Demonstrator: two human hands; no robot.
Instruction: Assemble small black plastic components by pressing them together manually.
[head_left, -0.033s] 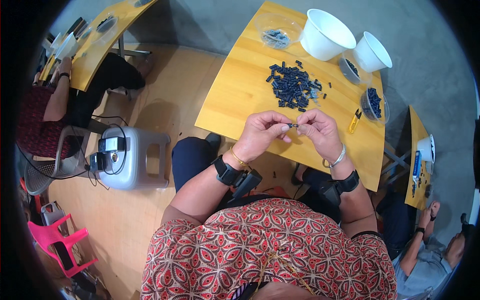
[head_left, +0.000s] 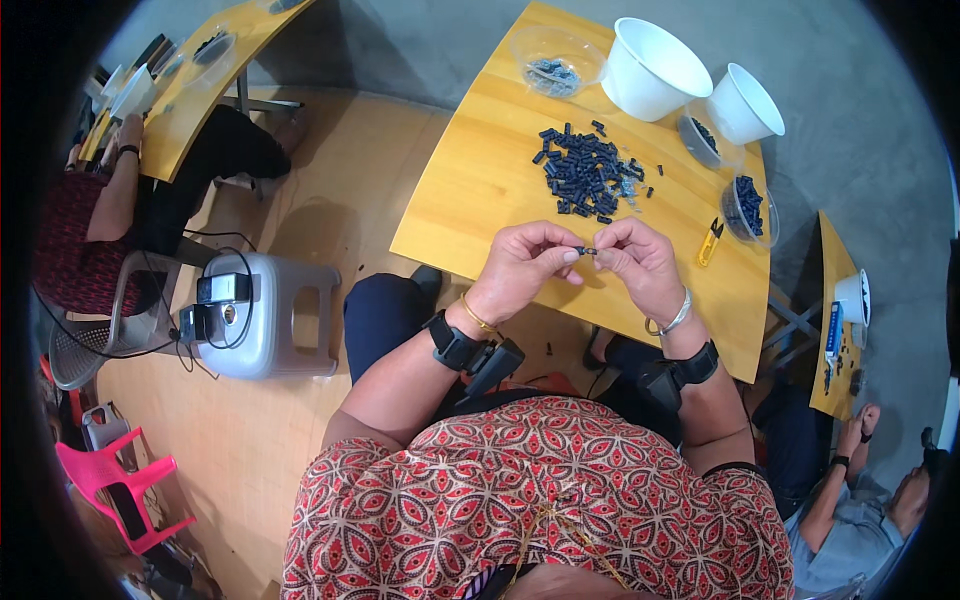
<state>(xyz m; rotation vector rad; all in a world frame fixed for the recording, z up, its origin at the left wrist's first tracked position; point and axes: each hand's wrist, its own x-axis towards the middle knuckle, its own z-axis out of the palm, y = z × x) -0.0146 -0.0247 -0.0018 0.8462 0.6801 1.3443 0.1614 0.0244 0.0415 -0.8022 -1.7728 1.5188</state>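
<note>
Over the near edge of the yellow wooden table [head_left: 470, 190], my left hand [head_left: 524, 264] and my right hand [head_left: 640, 262] meet. Thumb and forefinger of each are closed in a pinch on a small black piece [head_left: 586, 251] between them. Whether it is one part or two joined parts is too small to tell. Just beyond my fingertips lies a heap of short black cylindrical plastic pieces [head_left: 580, 172]. Small clear bits [head_left: 630, 182] are scattered at its right side. Yellow-handled thread snips [head_left: 710, 243] rest to the right of my right hand.
Along the table's far side stand a clear bowl of greyish bits [head_left: 552, 75], a large white tub [head_left: 650, 75] and a smaller white tub [head_left: 745, 105]. Two clear containers of black parts [head_left: 748, 208] line the right edge. A grey stool [head_left: 265, 315] carries cabled devices. Other people sit at tables left and right.
</note>
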